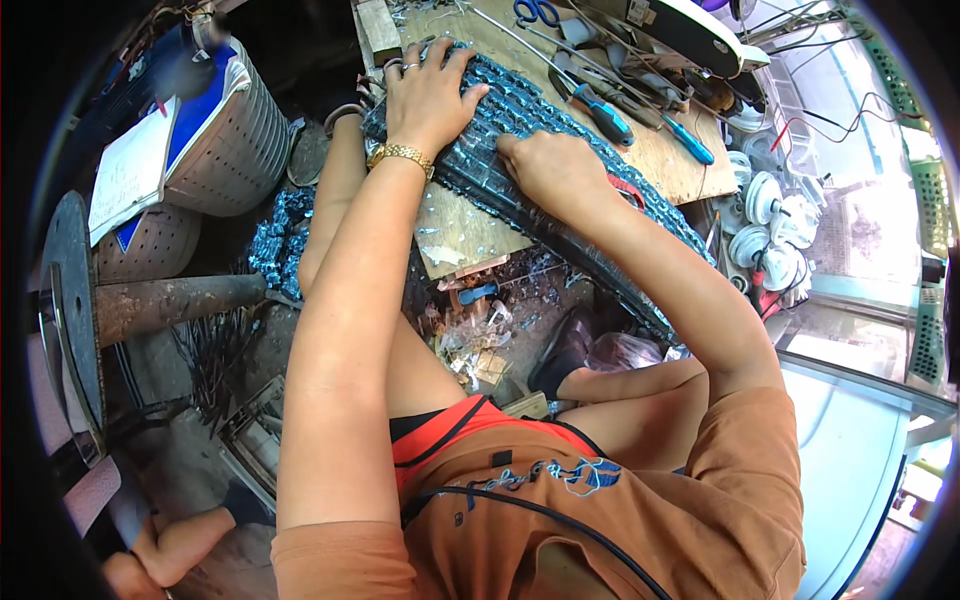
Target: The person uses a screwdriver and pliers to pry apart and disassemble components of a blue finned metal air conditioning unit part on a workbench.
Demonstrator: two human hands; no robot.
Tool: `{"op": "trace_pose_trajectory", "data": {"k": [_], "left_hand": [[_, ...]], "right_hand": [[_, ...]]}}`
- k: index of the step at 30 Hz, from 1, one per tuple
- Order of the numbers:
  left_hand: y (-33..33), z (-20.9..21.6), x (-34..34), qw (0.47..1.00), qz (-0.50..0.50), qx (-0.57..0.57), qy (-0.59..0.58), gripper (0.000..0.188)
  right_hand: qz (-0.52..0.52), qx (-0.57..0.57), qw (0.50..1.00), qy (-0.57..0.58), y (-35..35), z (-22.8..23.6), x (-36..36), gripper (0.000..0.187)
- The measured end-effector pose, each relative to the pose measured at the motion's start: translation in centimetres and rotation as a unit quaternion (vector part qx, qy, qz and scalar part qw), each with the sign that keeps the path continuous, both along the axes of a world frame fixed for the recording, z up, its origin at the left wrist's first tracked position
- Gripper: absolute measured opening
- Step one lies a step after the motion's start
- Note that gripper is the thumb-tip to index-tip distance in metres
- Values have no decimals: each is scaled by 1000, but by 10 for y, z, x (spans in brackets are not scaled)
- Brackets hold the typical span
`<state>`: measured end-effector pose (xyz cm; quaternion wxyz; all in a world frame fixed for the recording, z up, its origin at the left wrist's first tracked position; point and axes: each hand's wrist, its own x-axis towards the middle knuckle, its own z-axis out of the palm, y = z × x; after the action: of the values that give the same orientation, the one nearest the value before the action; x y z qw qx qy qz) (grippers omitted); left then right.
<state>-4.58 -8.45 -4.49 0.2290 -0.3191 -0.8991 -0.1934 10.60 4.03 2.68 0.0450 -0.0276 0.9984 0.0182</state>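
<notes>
A long dark panel (560, 235), set with rows of shiny blue-black squarish pieces, lies slantwise across a wooden board (450, 225). Its near right end reaches past the board's edge. Resting flat on the panel's far left part is my left hand (428, 95), fingers spread. My right hand (560, 170) is closed, knuckles up, over the middle of the panel. What it grips, if anything, is hidden under the fingers. Something red (628, 192) shows beside my right wrist. Beyond the panel lie a blue-handled screwdriver (603, 115) and another blue-handled tool (688, 140).
Blue-handled scissors (537, 12) and metal tools lie at the back. White round plastic parts (765, 200) are heaped at the right. A perforated basket (228, 140) stands at the left, near a shiny blue-black heap (282, 240). Scraps litter the floor; another person's limb (185, 545) shows lower left.
</notes>
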Motion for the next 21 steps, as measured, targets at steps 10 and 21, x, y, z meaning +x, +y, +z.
{"op": "trace_pose_trajectory", "data": {"k": [10, 21], "left_hand": [[2, 2, 0, 1000, -10, -2, -13, 53], [3, -2, -2, 1000, 4, -9, 15, 51]], "right_hand": [[-18, -20, 999, -17, 13, 1, 12, 20], [-63, -21, 994, -82, 24, 11, 27, 26]]}}
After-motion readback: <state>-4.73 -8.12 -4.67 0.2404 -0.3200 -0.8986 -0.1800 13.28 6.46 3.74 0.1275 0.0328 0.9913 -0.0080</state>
